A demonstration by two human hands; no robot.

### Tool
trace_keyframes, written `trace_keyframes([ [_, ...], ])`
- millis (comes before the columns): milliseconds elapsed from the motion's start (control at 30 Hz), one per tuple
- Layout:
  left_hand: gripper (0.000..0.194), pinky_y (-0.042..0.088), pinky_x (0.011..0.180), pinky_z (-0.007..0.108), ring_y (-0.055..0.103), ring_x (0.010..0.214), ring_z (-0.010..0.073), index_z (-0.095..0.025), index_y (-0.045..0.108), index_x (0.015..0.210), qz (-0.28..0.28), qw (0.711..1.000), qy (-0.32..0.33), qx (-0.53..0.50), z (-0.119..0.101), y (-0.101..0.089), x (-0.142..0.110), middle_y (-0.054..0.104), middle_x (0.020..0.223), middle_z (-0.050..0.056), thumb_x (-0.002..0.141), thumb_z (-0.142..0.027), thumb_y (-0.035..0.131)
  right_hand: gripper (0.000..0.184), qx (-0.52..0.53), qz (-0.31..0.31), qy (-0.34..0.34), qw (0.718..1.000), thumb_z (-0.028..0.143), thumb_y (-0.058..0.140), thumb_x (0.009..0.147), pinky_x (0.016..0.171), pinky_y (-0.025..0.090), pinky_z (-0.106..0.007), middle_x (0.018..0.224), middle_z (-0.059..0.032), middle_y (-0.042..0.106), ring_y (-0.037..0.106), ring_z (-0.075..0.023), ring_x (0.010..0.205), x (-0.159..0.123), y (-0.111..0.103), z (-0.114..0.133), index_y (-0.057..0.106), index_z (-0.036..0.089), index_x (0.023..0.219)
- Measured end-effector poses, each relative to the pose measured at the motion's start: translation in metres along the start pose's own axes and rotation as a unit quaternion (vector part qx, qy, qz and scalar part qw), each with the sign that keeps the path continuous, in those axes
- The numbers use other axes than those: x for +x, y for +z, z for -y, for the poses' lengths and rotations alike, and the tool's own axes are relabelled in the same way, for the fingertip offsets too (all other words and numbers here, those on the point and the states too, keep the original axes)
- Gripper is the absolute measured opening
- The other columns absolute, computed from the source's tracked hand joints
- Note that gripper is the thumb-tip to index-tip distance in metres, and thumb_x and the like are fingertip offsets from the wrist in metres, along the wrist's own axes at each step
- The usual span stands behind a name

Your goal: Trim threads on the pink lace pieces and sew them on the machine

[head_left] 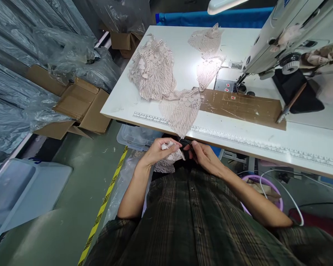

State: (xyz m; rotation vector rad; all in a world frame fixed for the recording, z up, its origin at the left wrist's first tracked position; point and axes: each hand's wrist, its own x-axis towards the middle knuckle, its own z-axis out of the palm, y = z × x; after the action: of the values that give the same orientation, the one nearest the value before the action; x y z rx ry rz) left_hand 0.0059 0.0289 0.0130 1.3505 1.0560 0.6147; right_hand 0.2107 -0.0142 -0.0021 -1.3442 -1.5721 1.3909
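My left hand [161, 150] is closed on a piece of cream lace [170, 151], held in front of my lap just below the table's edge. Part of this lace hangs under the fingers. Close beside it, my right hand [204, 155] is closed around small dark thread snips [187, 142], mostly hidden by the fingers, with the tip pointing at the lace. Just above both hands, a lace panel [183, 111] droops over the table edge. It runs on to further lace pieces [208, 72] lying toward the sewing machine's needle. A heap of lace [154, 70] rests at the table's left.
A white sewing machine [283, 40] stands at the right of the white table [238, 138]. Brown cardboard [244, 107] is taped before it, with a pointed tool [291, 103] on top. Open cartons [79, 103] and a plastic bin [27, 192] are on the left floor; a purple basket [279, 205] is below right.
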Motion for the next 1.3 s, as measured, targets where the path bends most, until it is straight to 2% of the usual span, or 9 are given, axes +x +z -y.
trace_keyframes([
  [233, 0.031, 0.049, 0.072, 0.024, 0.066, 0.081, 0.0185, -0.013, 0.075, 0.088, 0.002, 1.0, 0.005, 0.002, 0.003, -0.004, -0.004, 0.074, 0.089, 0.007, 0.079, -0.043, 0.071, 0.062, -0.057, 0.014, -0.02, 0.998, 0.063, 0.028, 0.096, 0.056, 0.032, -0.025, 0.06, 0.0007, 0.05, 0.044, -0.0122, 0.056, 0.019, 0.008, 0.004, 0.065, 0.014, 0.085],
  [367, 0.029, 0.048, 0.076, 0.024, 0.066, 0.085, 0.0193, -0.013, 0.074, 0.085, -0.009, 1.0, 0.012, -0.001, 0.003, -0.004, -0.005, 0.073, 0.087, 0.007, 0.08, -0.042, 0.07, 0.059, -0.061, -0.022, -0.042, 0.997, 0.062, 0.032, 0.095, 0.059, 0.032, -0.025, 0.061, 0.0004, 0.05, 0.045, -0.0124, 0.059, 0.024, 0.013, 0.007, 0.061, 0.014, 0.076],
  [467, 0.028, 0.047, 0.072, 0.022, 0.065, 0.079, 0.0167, -0.013, 0.074, 0.086, -0.019, 1.0, 0.009, 0.004, 0.003, -0.004, -0.006, 0.073, 0.085, 0.006, 0.08, -0.041, 0.069, 0.059, -0.038, -0.04, -0.017, 0.998, 0.062, 0.03, 0.096, 0.056, 0.031, -0.025, 0.058, 0.0017, 0.046, 0.043, -0.0115, 0.055, 0.019, 0.017, 0.005, 0.06, 0.015, 0.076],
  [567, 0.028, 0.047, 0.068, 0.022, 0.064, 0.074, 0.0153, -0.013, 0.073, 0.084, -0.014, 1.0, -0.004, -0.011, 0.003, -0.004, -0.007, 0.072, 0.082, 0.005, 0.079, -0.04, 0.07, 0.056, -0.033, -0.009, -0.004, 0.999, 0.057, 0.025, 0.099, 0.056, 0.03, -0.025, 0.059, 0.002, 0.046, 0.043, -0.0119, 0.055, 0.011, 0.019, 0.003, 0.06, 0.016, 0.083],
  [867, 0.032, 0.041, 0.054, 0.018, 0.054, 0.057, 0.0094, -0.011, 0.069, 0.073, -0.008, 0.999, -0.032, -0.031, -0.001, -0.004, -0.009, 0.063, 0.064, 0.001, 0.074, -0.043, 0.073, 0.047, -0.125, 0.009, -0.053, 0.991, 0.052, 0.03, 0.099, 0.055, 0.025, -0.026, 0.058, 0.0029, 0.043, 0.037, -0.0107, 0.053, 0.018, 0.024, 0.004, 0.045, 0.019, 0.068],
  [1000, 0.034, 0.044, 0.056, 0.019, 0.059, 0.063, 0.0124, -0.011, 0.072, 0.079, -0.008, 0.999, -0.042, -0.029, 0.006, -0.004, -0.012, 0.068, 0.072, 0.005, 0.075, -0.044, 0.072, 0.044, -0.07, -0.01, -0.048, 0.996, 0.05, 0.032, 0.098, 0.059, 0.031, -0.025, 0.064, 0.0019, 0.045, 0.041, -0.0113, 0.06, 0.018, 0.028, -0.003, 0.048, 0.018, 0.073],
  [1100, 0.036, 0.047, 0.059, 0.021, 0.062, 0.065, 0.0141, -0.011, 0.071, 0.085, -0.018, 0.998, -0.04, -0.033, 0.017, -0.006, -0.012, 0.07, 0.075, 0.006, 0.076, -0.046, 0.071, 0.037, 0.009, 0.05, -0.037, 0.998, 0.053, 0.04, 0.095, 0.057, 0.032, -0.023, 0.068, 0.0036, 0.042, 0.039, -0.0107, 0.061, 0.015, 0.035, -0.014, 0.045, 0.019, 0.081],
  [1200, 0.04, 0.052, 0.068, 0.025, 0.067, 0.074, 0.0185, -0.012, 0.07, 0.099, -0.031, 0.998, -0.043, 0.046, 0.037, -0.01, -0.008, 0.073, 0.086, 0.008, 0.083, -0.049, 0.062, 0.035, -0.016, 0.129, -0.01, 0.991, 0.052, 0.056, 0.086, 0.053, 0.029, -0.022, 0.065, 0.0059, 0.041, 0.035, -0.0094, 0.056, 0.012, 0.042, -0.029, 0.042, 0.02, 0.081],
  [1300, 0.037, 0.051, 0.09, 0.034, 0.066, 0.102, 0.0254, -0.015, 0.068, 0.11, -0.054, 0.965, -0.049, 0.251, 0.066, -0.015, 0.0, 0.071, 0.108, 0.011, 0.09, -0.042, 0.052, 0.027, -0.136, 0.124, -0.003, 0.983, 0.042, 0.059, 0.085, 0.054, 0.027, -0.024, 0.063, 0.0059, 0.045, 0.037, -0.0098, 0.053, 0.009, 0.042, -0.038, 0.045, 0.02, 0.083],
])
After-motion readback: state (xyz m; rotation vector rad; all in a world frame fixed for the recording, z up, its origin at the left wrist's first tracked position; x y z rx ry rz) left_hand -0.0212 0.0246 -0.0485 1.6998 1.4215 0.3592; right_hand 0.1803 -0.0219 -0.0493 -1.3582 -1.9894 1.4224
